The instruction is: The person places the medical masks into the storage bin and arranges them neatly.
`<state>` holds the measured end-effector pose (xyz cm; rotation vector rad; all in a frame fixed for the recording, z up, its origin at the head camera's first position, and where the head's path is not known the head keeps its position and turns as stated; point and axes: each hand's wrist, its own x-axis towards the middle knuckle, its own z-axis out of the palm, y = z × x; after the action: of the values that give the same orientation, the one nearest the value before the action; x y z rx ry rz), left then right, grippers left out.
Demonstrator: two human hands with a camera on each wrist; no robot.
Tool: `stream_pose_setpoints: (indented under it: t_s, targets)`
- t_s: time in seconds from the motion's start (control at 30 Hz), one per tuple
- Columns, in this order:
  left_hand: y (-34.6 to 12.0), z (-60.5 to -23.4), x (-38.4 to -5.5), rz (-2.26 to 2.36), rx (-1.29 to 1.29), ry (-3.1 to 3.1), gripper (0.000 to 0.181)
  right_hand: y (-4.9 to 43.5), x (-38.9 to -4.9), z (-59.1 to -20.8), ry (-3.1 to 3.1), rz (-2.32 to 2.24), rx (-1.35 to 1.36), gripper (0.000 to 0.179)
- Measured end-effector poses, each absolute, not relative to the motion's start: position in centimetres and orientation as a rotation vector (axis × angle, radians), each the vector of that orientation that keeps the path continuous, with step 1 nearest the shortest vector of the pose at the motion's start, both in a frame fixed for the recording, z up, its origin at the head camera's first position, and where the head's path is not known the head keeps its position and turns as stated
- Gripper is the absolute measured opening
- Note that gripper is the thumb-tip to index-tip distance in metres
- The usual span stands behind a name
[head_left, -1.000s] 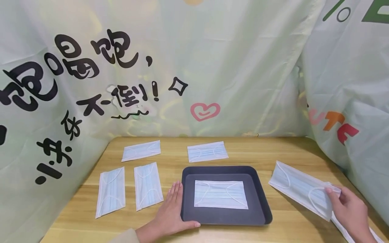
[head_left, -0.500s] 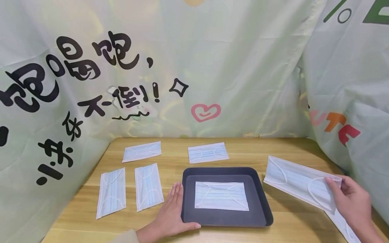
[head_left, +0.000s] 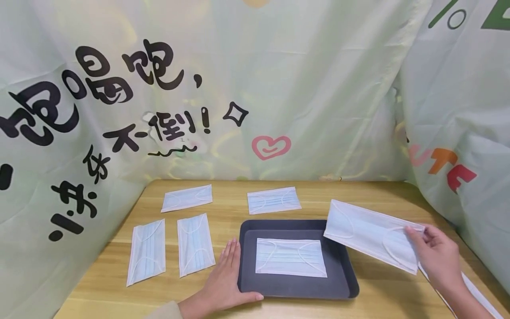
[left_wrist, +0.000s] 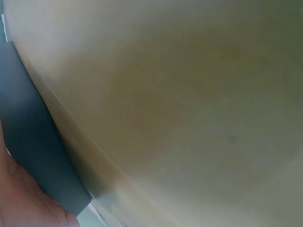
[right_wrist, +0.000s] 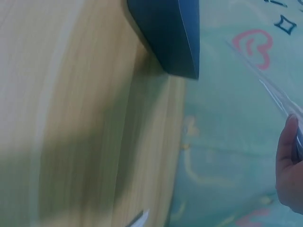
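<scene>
My right hand (head_left: 438, 259) pinches a pale blue face mask (head_left: 368, 232) by its right end. The mask hangs tilted, its left corner overlapping the right rim of a dark grey tray (head_left: 299, 289) in the head view. Inside that tray lies another face mask (head_left: 291, 257), flat and lengthwise. My left hand (head_left: 223, 281) rests against the tray's left side with fingers straight and thumb along the front edge. The right wrist view catches the held mask edge-on above the fingers (right_wrist: 286, 142). In the left wrist view, the hand (left_wrist: 28, 201) lies against the tray wall (left_wrist: 38, 123).
Two masks lie upright left of the tray, one (head_left: 195, 245) beside another (head_left: 146, 252). Farther back are a left mask (head_left: 186, 198) and a right mask (head_left: 274, 200). A further mask (head_left: 480, 296) shows partly under the right forearm. A printed curtain (head_left: 318, 110) encloses the wooden table (head_left: 223, 204).
My right hand has lifted the held mask and carried it left, from beside the tray to over its right rim. The left hand and tray have stayed in place.
</scene>
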<state>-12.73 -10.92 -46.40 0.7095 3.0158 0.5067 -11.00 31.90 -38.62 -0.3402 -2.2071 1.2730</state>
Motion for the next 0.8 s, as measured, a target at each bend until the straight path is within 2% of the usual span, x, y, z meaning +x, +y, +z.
stream_pose_setpoints:
  t_s: [0.43, 0.8]
  targets:
    - [-10.8, -46.4, -12.8, 0.489, 0.705, 2.985, 0.127, 28.0, -12.8, -39.3, -2.291, 1.494, -0.2, 0.025]
    - [-10.9, -46.5, -12.8, 0.504, 0.71, 2.995, 0.126, 24.9, -14.0, -39.7, -2.362, 1.871, -0.268, 0.017]
